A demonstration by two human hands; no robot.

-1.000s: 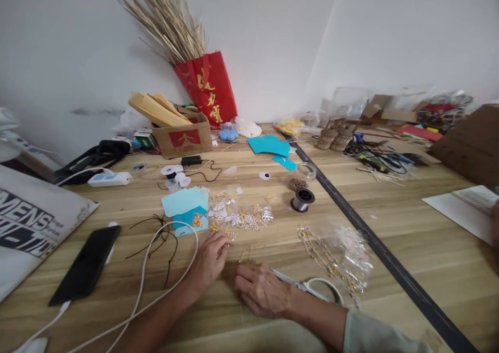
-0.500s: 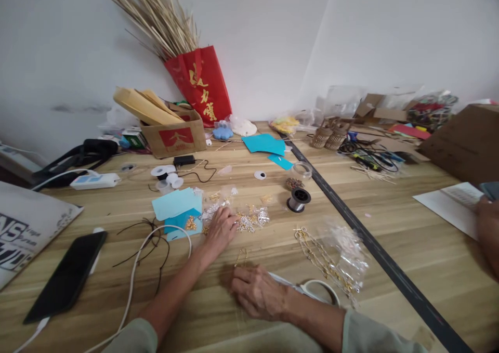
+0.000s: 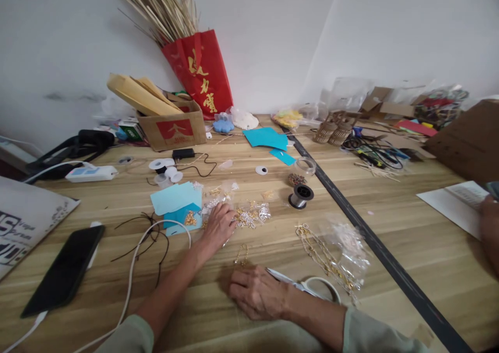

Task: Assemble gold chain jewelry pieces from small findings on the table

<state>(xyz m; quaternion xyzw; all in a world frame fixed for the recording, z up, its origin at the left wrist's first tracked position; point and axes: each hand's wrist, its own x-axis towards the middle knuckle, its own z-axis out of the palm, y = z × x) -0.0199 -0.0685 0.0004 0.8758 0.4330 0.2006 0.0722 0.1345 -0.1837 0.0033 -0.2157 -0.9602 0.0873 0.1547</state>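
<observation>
My left hand point(image 3: 219, 224) reaches forward and lies on small clear bags of gold and silver jewellery findings point(image 3: 249, 215), its fingers spread on them. Just left of it are light blue paper cards point(image 3: 176, 199) with a few gold pieces on them. My right hand point(image 3: 257, 292) rests flat on the wooden table point(image 3: 409, 228), nearer to me, with white-handled scissors point(image 3: 312, 286) partly under it. A small gold piece point(image 3: 242, 253) lies between the two hands. A gold chain on a clear bag point(image 3: 331, 257) lies to the right.
A black phone point(image 3: 64, 270) and a white cable point(image 3: 136, 270) lie at the left. A wire spool point(image 3: 301, 195), a cardboard box point(image 3: 173, 129), a red bag with dried stalks point(image 3: 200, 75) and a power strip point(image 3: 91, 173) stand further back. Another person's hand point(image 3: 489, 228) is at the right edge.
My left hand has moved forward from the near table surface onto the bags of findings. My right hand has stayed on the scissors. The view has shifted slightly.
</observation>
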